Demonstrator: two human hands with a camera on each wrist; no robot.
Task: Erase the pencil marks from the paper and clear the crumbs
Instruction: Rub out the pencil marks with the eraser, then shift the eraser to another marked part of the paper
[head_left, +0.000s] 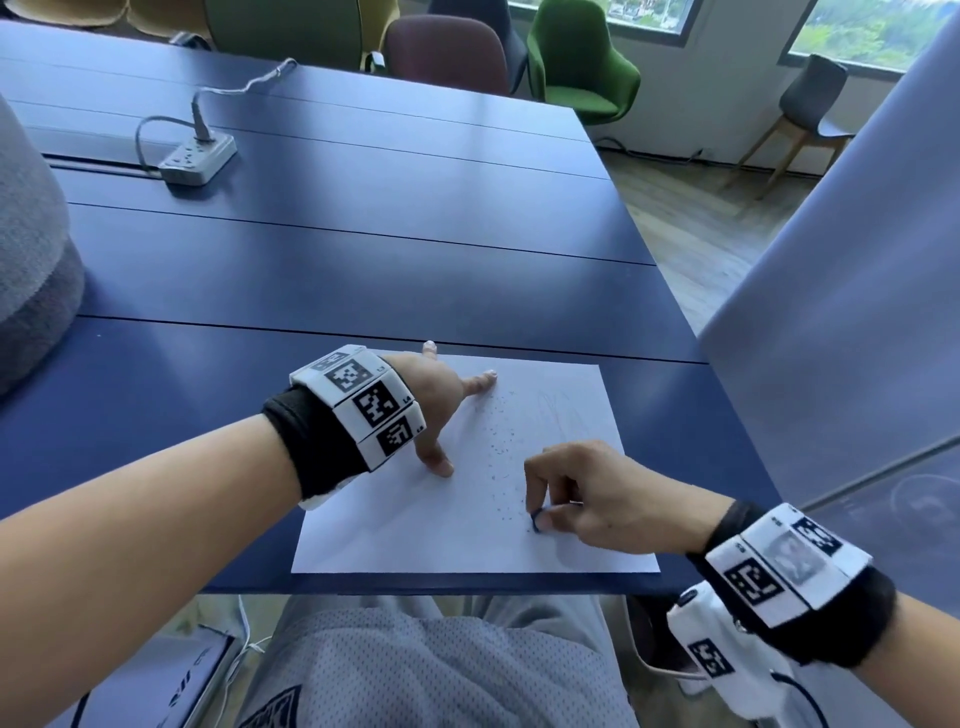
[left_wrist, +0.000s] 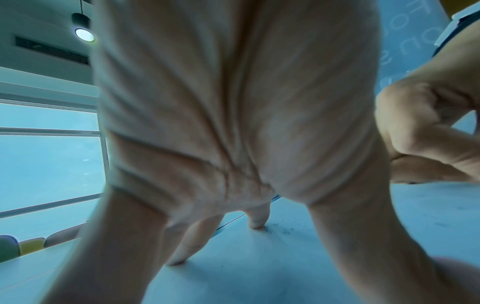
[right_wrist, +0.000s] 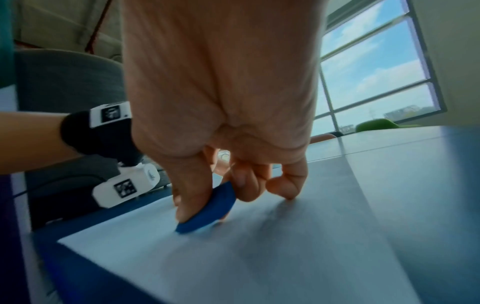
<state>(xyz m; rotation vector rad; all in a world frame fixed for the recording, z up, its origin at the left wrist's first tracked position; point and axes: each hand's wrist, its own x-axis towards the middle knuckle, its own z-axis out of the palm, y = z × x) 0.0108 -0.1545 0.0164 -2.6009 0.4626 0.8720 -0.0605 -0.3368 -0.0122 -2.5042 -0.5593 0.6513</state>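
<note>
A white sheet of paper (head_left: 415, 530) lies at the near edge of the blue table (head_left: 363, 260). Faint pencil marks (head_left: 558, 410) show in its far right part. Dark eraser crumbs (head_left: 498, 447) are scattered down the middle of the sheet and also show as crumbs (left_wrist: 285, 229) in the left wrist view. My left hand (head_left: 441, 405) presses spread, straight fingers on the paper's left side. My right hand (head_left: 571, 493) pinches a small blue eraser (head_left: 536, 519) against the sheet; in the right wrist view the eraser (right_wrist: 207, 209) sits between thumb and fingers, its lower edge on the paper (right_wrist: 233, 257).
A grey power strip (head_left: 197, 158) with a cable lies at the table's far left. A grey cushioned object (head_left: 31, 249) stands at the left edge. Chairs (head_left: 576, 62) line the far side. A large pale panel (head_left: 841, 312) rises at the right.
</note>
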